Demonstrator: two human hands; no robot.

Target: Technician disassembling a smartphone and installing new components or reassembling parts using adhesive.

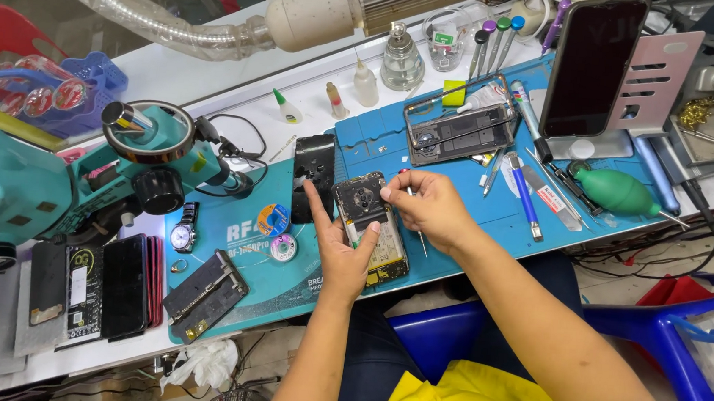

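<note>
My left hand [342, 254] steadies an opened black smartphone with exposed gold circuitry [369, 227] on the blue table mat [460, 179], its long axis running near-to-far. My right hand [428, 208], just right of it, pinches a thin metal tool [417, 218].

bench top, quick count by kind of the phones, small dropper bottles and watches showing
phones: 3 – opened one steadied by the left hand, right hand working at its top; stripped one; one on the stand
small dropper bottles: 3
watches: 1
total: 7
</note>
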